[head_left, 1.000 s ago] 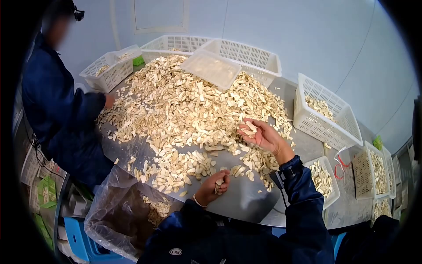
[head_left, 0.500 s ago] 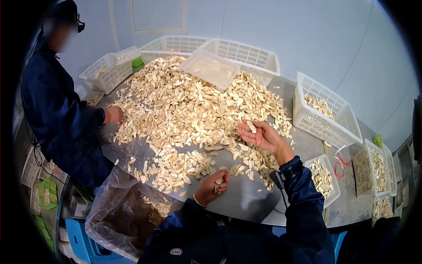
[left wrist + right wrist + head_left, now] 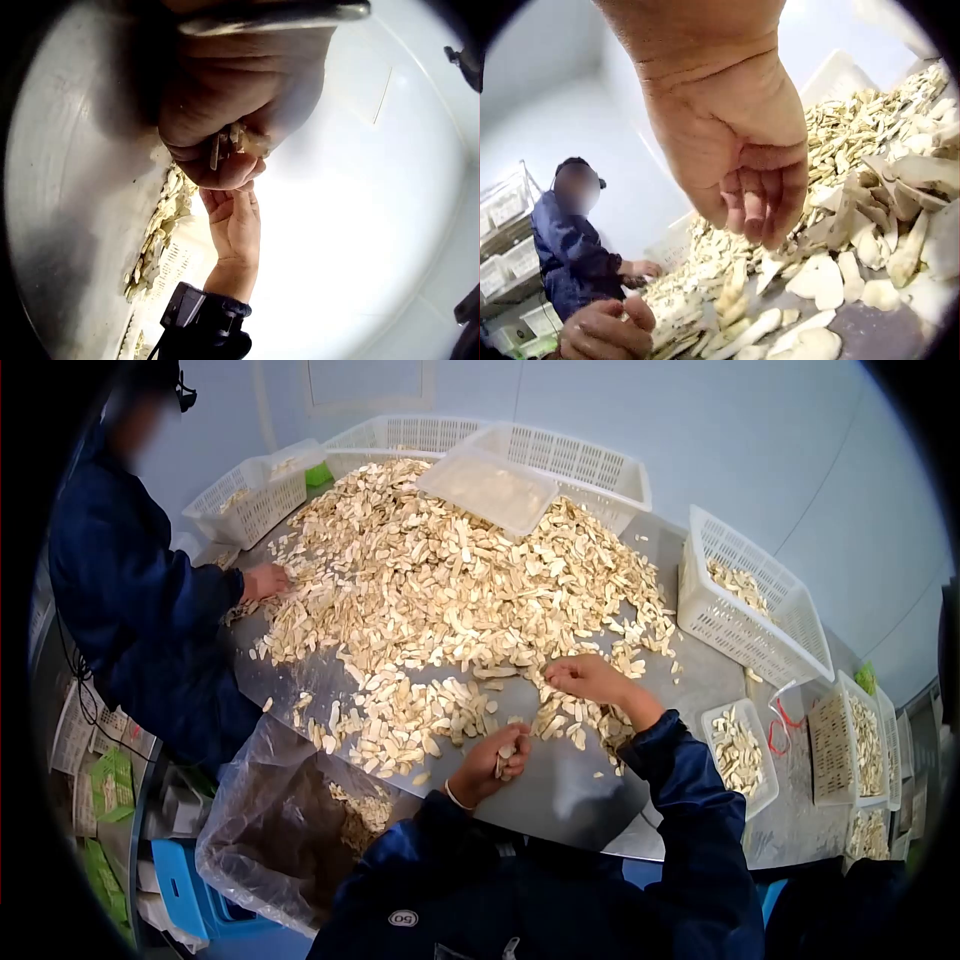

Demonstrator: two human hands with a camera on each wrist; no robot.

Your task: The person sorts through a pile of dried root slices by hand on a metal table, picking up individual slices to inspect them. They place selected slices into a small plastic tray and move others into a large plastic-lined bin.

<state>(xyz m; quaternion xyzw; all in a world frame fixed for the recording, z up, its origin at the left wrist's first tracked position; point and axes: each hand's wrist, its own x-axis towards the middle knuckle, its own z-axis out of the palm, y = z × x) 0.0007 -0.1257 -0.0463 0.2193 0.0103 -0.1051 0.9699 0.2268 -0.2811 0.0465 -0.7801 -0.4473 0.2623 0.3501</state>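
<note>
A large heap of pale dried slices (image 3: pixel 430 580), which look like sliced mushroom, covers the metal table (image 3: pixel 560 800). My left hand (image 3: pixel 490 762) is near the table's front edge, its fingers curled round a few slices (image 3: pixel 236 142); their ends poke out between the fingers in the left wrist view. My right hand (image 3: pixel 592 678) is palm down over the near right part of the heap. Its fingers (image 3: pixel 754 199) hang loosely bent, with no slice showing in them in the right wrist view. Several larger slices (image 3: pixel 817 281) lie below and beside this hand.
White perforated baskets (image 3: pixel 735 625) stand behind and right of the heap. A clear tub lid or tray (image 3: pixel 490 488) lies on its back. A small tub of slices (image 3: pixel 765 785) is at my right. Another person (image 3: pixel 140 590) works at left, near a plastic-lined container (image 3: pixel 265 830) below the table edge.
My right hand was palm up with several slices, then one; now it is turned palm down and shows none. The left hand keeps its grip. The other person's hand has moved right into the heap.
</note>
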